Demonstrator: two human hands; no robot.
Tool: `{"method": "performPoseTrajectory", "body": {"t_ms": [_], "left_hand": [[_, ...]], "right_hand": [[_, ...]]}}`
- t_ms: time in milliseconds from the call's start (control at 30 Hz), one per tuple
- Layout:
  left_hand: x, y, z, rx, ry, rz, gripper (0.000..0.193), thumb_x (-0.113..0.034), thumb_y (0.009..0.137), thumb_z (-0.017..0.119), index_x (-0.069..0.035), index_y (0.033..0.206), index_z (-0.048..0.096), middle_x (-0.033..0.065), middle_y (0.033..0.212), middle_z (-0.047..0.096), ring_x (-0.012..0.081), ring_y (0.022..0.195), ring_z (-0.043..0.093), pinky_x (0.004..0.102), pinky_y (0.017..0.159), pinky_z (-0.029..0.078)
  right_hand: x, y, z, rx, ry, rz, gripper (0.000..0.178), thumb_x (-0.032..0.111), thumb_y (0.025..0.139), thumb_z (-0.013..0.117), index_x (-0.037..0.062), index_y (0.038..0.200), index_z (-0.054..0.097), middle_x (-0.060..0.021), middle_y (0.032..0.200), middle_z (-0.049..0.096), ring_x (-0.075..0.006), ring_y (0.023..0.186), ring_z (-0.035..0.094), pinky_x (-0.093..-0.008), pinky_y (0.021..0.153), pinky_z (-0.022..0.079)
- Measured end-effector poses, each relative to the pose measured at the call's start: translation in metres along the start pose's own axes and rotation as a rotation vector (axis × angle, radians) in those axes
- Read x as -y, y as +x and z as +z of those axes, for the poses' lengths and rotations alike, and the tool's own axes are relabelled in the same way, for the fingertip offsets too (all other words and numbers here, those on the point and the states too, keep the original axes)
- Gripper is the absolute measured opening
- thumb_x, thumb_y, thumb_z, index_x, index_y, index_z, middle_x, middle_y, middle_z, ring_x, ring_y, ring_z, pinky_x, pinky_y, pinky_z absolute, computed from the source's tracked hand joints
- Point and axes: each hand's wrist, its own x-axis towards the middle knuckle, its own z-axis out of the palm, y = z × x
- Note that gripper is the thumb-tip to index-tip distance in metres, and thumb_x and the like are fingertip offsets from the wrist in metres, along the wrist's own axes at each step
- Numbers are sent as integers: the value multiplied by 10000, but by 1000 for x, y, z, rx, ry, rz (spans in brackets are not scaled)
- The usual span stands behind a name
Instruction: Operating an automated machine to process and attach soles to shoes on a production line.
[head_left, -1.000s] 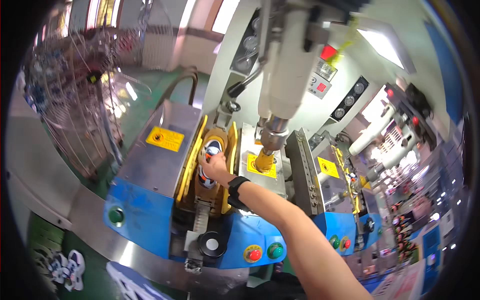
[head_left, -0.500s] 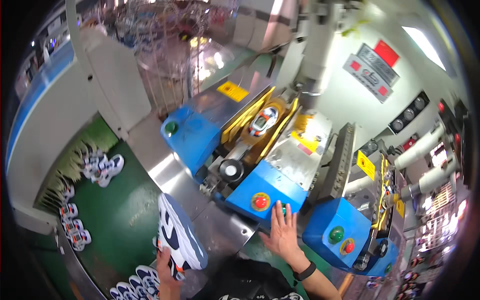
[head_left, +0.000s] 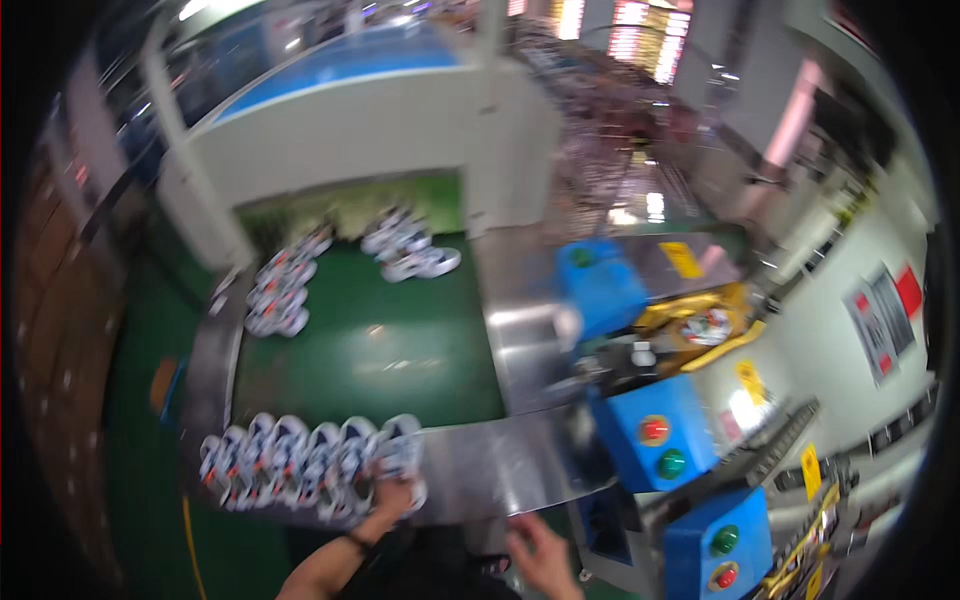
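My left hand [head_left: 393, 494] is closed on a white and dark blue sneaker [head_left: 402, 447] at the right end of a row of similar sneakers [head_left: 287, 452]. The row stands side by side along the near metal ledge, beside the green belt [head_left: 370, 375]. The held sneaker is blurred, and my hand covers its near end. To the right, my right hand [head_left: 540, 556] hovers near the ledge's front edge with fingers apart and nothing in it, slightly smeared by motion.
More sneakers [head_left: 280, 290] line the belt's left side, and another group [head_left: 408, 245] lies by the opening of a white housing [head_left: 350, 135]. At right, a machine with blue control boxes [head_left: 655, 430] holds a shoe between yellow pads [head_left: 720, 330]. A second blue box [head_left: 718, 545] stands nearer.
The view has swung left. My left hand has brought the sneaker to the row's right end. My right hand has come off the blue box's green button.
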Motion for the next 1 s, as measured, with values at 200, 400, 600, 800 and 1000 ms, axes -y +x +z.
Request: {"method": "performPoseTrajectory", "body": {"t_ms": [200,400,600,800,1000], "left_hand": [[-36,15,-12,81,445,144,953,-346,722,777,73,1375,224,269,1332,405,338,1268,416,390,1055,344],[-190,183,-137,-191,639,511,528,-139,827,650,3,1276,412,193,1292,461,326,1221,460,396,1058,346],[-138,322,-301,304,1464,801,461,-227,823,614,30,1188,498,209,1237,504,363,1150,489,436,1013,376],[-151,359,-297,449,1334,908,380,-143,731,600,35,1065,574,197,1211,543,336,1113,523,461,952,429],[-138,320,-338,378,1396,722,362,-119,733,591,26,1063,565,210,1190,525,368,1138,500,472,991,390]], "right_hand": [[-46,63,52,-208,-173,110,430,172,900,578,-27,1270,487,-175,1180,610,-230,1068,601,-339,912,458],[71,268,183,158,-165,-282,466,143,815,675,-32,1209,499,-185,1114,612,-275,1030,619,-351,887,494],[108,532,412,767,-646,-547,780,423,780,683,-95,1281,386,-283,1247,492,-398,1179,480,-406,1002,403],[66,599,542,376,-652,-833,447,317,756,667,-25,986,494,-217,882,589,-366,799,619,-433,648,521],[22,483,438,609,-287,-360,625,486,830,607,75,1289,500,-255,1102,578,-296,915,611,-415,758,494]]}}
